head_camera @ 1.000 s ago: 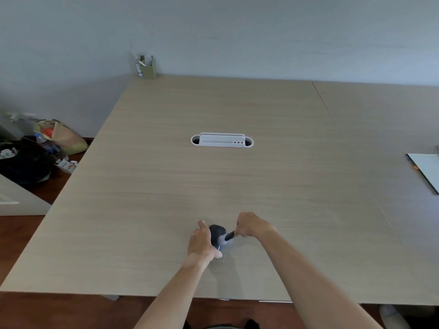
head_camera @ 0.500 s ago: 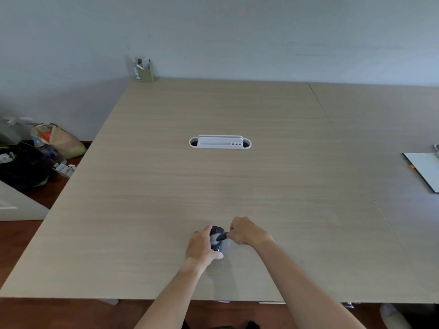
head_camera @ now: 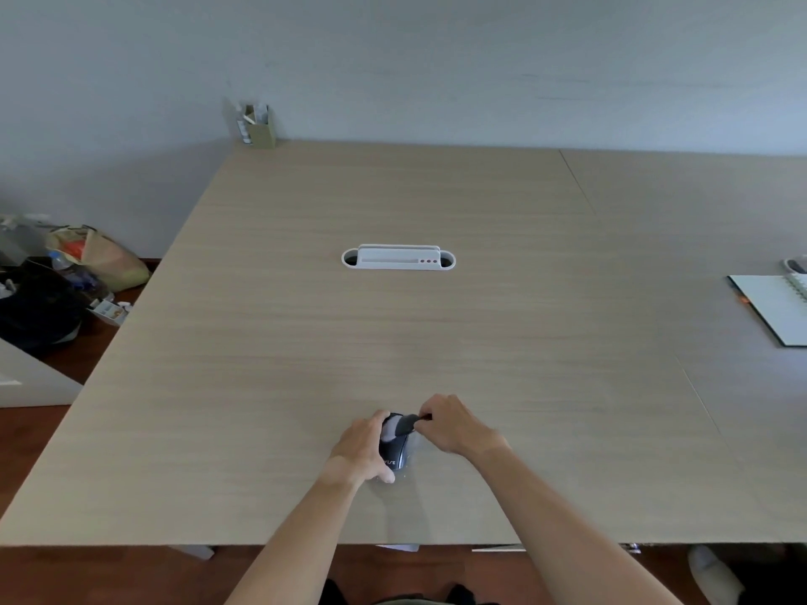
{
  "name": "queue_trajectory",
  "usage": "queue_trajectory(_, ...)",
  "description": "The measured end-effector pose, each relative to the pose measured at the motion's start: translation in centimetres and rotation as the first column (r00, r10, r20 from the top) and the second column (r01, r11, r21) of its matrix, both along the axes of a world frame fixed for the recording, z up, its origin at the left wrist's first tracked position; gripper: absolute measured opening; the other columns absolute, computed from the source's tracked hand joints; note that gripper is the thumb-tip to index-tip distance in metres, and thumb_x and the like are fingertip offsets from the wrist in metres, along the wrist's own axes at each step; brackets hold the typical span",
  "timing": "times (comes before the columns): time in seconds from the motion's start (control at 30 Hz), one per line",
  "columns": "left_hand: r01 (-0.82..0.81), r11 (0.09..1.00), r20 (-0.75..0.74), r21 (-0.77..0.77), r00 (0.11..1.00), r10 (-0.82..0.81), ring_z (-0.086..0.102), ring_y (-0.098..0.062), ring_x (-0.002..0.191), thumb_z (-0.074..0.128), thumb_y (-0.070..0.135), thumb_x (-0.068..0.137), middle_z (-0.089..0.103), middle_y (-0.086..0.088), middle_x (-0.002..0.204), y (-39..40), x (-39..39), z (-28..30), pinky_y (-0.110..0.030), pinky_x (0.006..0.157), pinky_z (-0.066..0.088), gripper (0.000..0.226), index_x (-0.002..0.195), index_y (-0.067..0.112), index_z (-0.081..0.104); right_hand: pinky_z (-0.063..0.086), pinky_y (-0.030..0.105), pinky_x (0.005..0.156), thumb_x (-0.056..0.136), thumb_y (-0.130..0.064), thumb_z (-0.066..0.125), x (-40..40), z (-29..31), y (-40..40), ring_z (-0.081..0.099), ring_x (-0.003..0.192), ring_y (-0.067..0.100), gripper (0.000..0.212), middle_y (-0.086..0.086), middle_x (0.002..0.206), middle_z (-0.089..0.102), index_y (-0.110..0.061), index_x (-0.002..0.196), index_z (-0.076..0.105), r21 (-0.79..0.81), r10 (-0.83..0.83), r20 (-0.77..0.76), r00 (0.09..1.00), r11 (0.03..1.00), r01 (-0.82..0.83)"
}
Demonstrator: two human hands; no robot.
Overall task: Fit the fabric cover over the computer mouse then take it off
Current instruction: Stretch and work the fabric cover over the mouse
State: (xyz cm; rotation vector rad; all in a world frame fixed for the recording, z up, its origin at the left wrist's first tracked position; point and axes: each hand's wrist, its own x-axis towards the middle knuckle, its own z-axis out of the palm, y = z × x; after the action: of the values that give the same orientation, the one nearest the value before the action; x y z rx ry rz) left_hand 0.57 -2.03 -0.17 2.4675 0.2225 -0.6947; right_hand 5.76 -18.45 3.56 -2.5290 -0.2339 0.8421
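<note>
Fingers of the right hand [head_camera: 454,423] pinch a dark edge of the fabric cover [head_camera: 404,423], stretched off the front of the computer mouse [head_camera: 393,451]. The left hand [head_camera: 360,449] wraps the mouse's left side, fingers curled closed against it, near the wooden table's [head_camera: 393,334] front edge

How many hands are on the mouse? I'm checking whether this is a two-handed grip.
2. The left hand wraps the left side of the computer mouse, steadying it on the table. The right hand pinches the dark fabric cover at the mouse's far end.
</note>
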Motion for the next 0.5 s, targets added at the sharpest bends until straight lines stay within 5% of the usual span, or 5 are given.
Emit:
queue_trajectory(0.17,0.010,1.000,-0.006,0.022,1.000,-0.010,0.060,-0.026,0.103,0.088,0.020,0.047,0.058,-0.003,0.114,-0.3,0.2,0.1,-0.039,0.084,0.056,0.098,0.134,0.023,0.042,0.038,0.032,0.071,0.080,-0.008,0.049,-0.9,0.1,-0.4,0.059,0.083,0.036,0.010,0.014,0.087,0.058,-0.011,0.075,0.056,-0.113,0.060,0.045,0.997,0.992,-0.054)
queue_trajectory(0.23,0.003,1.000,-0.013,0.025,1.000,-0.003,0.059,-0.027,0.104,0.088,0.020,0.048,0.055,-0.004,0.116,-0.5,0.1,0.1,-0.040,0.083,0.056,0.100,0.136,0.024,0.039,0.040,0.032,0.074,0.077,-0.007,0.050,-0.5,0.2,-1.0,0.060,0.085,0.037,0.018,0.016,0.094,0.064,-0.007,0.088,0.064,-0.149,0.035,0.038,0.999,0.988,-0.029)
queue_trajectory(0.37,-0.049,0.999,-0.018,0.004,0.999,0.049,0.059,-0.026,0.104,0.087,0.032,0.047,0.052,-0.002,0.116,-1.0,-0.2,-0.1,-0.039,0.084,0.056,0.104,0.136,0.024,0.036,0.045,0.037,0.060,0.071,-0.011,0.052,0.2,0.0,-0.4,0.062,0.080,0.041,0.015,0.016,0.081,0.065,-0.002,0.075,0.063,-0.036,0.001,0.004,1.000,0.999,-0.001)
queue_trajectory(0.5,-0.057,0.998,-0.014,0.020,0.998,0.058,0.059,-0.027,0.106,0.087,0.031,0.052,0.052,-0.004,0.120,-1.2,0.0,-0.4,-0.037,0.084,0.055,0.098,0.136,0.021,0.038,0.037,0.033,0.069,0.077,-0.005,0.049,-0.5,0.3,0.2,0.054,0.075,0.034,0.010,0.011,0.085,0.063,-0.009,0.073,0.058,-0.125,0.115,0.024,0.993,0.986,-0.111)
